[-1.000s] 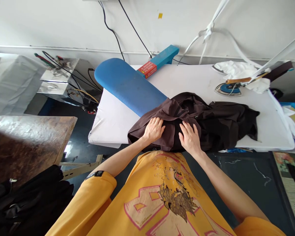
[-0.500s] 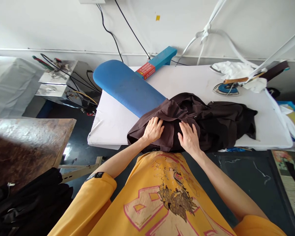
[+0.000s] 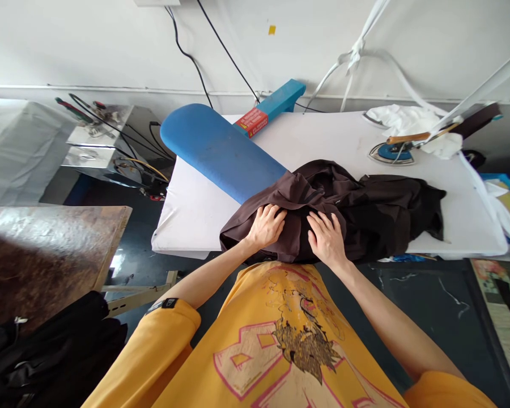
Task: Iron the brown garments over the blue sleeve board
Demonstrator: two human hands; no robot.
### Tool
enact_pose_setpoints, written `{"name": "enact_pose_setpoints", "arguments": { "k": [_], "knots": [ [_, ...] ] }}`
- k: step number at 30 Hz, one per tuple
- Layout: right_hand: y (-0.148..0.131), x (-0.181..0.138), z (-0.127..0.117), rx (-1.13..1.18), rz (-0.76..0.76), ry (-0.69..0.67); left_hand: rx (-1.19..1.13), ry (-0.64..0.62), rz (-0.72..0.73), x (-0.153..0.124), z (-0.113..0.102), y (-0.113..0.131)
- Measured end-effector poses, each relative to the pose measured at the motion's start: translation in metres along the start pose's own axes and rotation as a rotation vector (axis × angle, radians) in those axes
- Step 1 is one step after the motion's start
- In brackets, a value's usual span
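Observation:
A dark brown garment [image 3: 374, 212] lies bunched along the front edge of the white-covered table, its left part over the end of a blue padded pressing board [image 3: 221, 147]. On its left part rests my left hand [image 3: 267, 225], fingers lightly bent on the cloth. A short way to the right, my right hand [image 3: 326, 237] lies on the same garment with its fingers apart. Both palms face down, and neither hand grips the cloth. The garment's folds hide the near end of the board.
An iron [image 3: 391, 153] with a wooden handle stands at the table's back right, near a white cloth [image 3: 402, 122]. The board's teal arm [image 3: 283, 99] reaches toward the wall. A metal machine [image 3: 97, 147] and a brown worktable [image 3: 46, 249] are at left, with black clothes [image 3: 55, 351] below.
Both hands stay on the garment almost unmoved. The left fingers have shifted very slightly right along the cloth.

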State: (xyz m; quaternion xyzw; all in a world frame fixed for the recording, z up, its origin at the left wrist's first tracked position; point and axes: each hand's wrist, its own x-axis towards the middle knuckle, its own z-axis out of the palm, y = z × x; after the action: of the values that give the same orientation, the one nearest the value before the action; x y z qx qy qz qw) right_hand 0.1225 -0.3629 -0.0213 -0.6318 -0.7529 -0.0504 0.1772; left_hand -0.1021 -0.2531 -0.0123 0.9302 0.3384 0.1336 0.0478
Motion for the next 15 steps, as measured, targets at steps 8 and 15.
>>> {"name": "enact_pose_setpoints", "arguments": {
  "k": [8, 15],
  "knots": [
    [0.000, 0.001, 0.000, -0.016, 0.005, -0.031, -0.004, 0.002, -0.009, 0.001, -0.004, 0.008],
    [-0.001, 0.002, 0.000, -0.043, 0.027, -0.022, -0.079, 0.003, 0.051, -0.001, -0.001, 0.010]
  ]
}}
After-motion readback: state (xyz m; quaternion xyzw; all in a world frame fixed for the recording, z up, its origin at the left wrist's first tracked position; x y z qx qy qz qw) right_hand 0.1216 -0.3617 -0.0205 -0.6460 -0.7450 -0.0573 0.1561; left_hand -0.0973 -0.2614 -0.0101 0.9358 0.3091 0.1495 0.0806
